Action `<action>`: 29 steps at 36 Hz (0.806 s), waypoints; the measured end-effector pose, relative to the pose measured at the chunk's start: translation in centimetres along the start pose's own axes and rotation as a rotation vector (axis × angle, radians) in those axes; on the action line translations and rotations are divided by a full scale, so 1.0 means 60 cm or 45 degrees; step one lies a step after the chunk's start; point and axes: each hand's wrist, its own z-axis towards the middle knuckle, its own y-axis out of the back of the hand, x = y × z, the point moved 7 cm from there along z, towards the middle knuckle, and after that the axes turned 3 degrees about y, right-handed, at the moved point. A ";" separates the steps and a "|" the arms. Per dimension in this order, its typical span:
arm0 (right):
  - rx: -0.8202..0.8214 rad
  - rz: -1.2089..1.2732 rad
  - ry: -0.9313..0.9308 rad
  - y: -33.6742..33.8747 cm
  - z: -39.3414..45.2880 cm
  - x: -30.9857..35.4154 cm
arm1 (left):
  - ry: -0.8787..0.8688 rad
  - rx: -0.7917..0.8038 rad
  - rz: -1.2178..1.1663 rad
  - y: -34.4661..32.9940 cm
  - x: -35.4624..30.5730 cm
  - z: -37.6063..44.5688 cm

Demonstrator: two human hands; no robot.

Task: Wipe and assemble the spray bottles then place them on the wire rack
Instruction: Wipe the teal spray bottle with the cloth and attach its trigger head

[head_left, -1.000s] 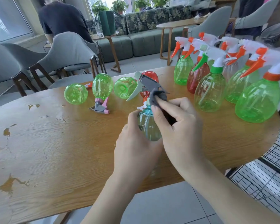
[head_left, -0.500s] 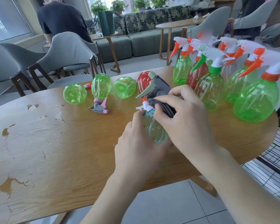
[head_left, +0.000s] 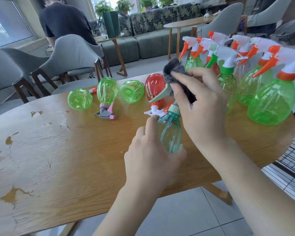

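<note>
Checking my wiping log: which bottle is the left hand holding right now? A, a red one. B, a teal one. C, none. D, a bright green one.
B: the left hand grips the teal bottle by its body, while the right hand holds the grey cloth at its sprayer.

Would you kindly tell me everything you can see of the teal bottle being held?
The teal bottle is see-through, ribbed, plastic-looking, and appears empty. It tilts, neck away from the person, above the table. A pale collar and grey trigger head sit on its neck. The left hand grips its body; the right hand presses a grey cloth on the head.
</note>
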 end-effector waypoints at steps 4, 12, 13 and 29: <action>0.045 -0.037 -0.026 -0.008 -0.001 -0.006 | -0.006 0.010 -0.013 0.000 0.002 0.003; 0.130 0.060 -0.008 -0.022 -0.023 0.015 | -0.015 0.011 0.009 0.000 -0.004 0.000; 0.164 0.076 0.013 -0.028 -0.026 0.022 | -0.011 0.015 -0.008 0.001 -0.004 0.001; 0.122 0.011 0.073 -0.016 -0.030 0.011 | -0.048 -0.006 -0.025 0.000 -0.002 0.003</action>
